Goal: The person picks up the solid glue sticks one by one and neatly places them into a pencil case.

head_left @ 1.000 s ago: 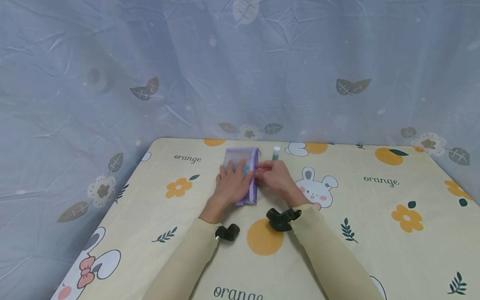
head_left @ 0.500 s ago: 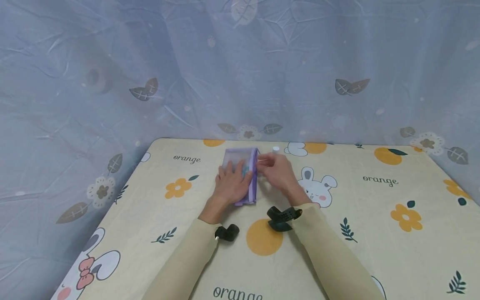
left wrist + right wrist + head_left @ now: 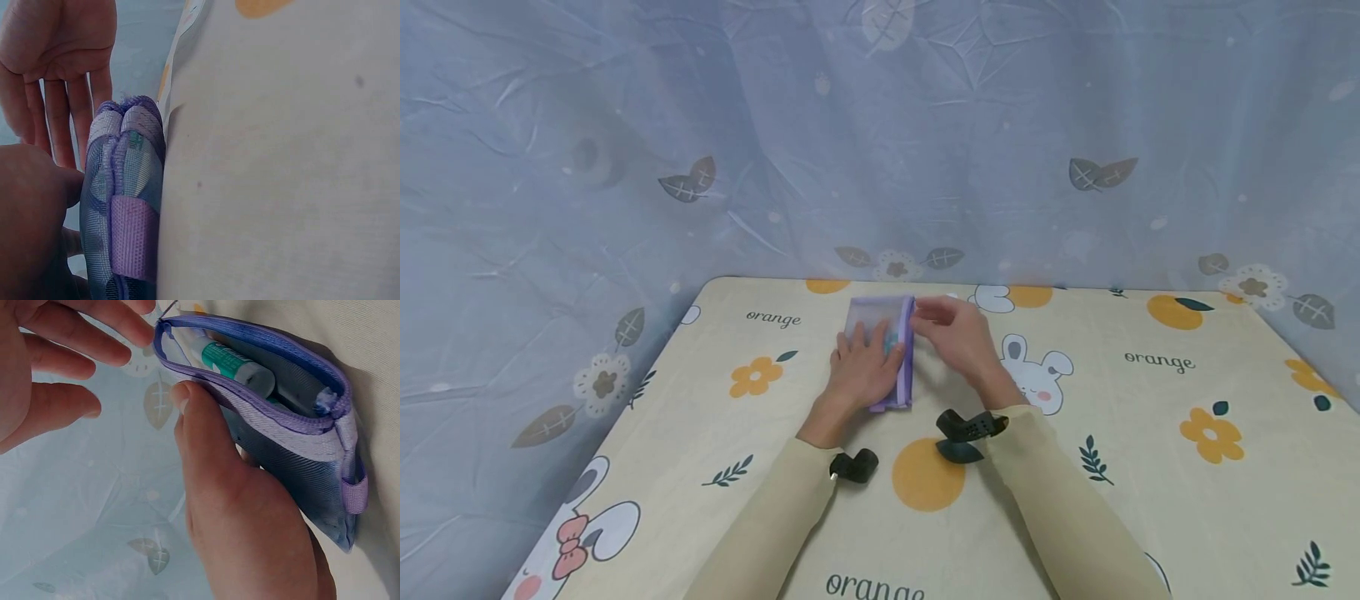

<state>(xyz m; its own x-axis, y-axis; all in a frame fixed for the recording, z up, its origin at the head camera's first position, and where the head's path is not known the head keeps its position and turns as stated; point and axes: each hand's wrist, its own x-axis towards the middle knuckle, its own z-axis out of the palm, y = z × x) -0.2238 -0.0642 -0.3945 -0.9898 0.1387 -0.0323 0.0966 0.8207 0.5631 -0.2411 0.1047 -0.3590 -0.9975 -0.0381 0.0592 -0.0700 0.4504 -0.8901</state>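
A purple mesh zip pouch lies on the table. My left hand rests flat on it with fingers spread, its thumb by the zip edge. In the right wrist view the pouch's zip gapes, and a green-labelled glue stick lies inside. My right hand is at the far end of the zip edge. Its fingers look fairly straight, with tips at or close to the pouch's corner. A thin pull cord sticks out there. Whether the fingertips touch the pouch, I cannot tell.
Beyond my right hand only a sliver of a white cap shows. A cream cloth printed with oranges, flowers and rabbits covers the table. A pale blue curtain hangs behind its far edge.
My right hand has moved away from me along the zip edge to the pouch's far end, covering most of the white-capped green stick behind it. My left hand has stayed still.
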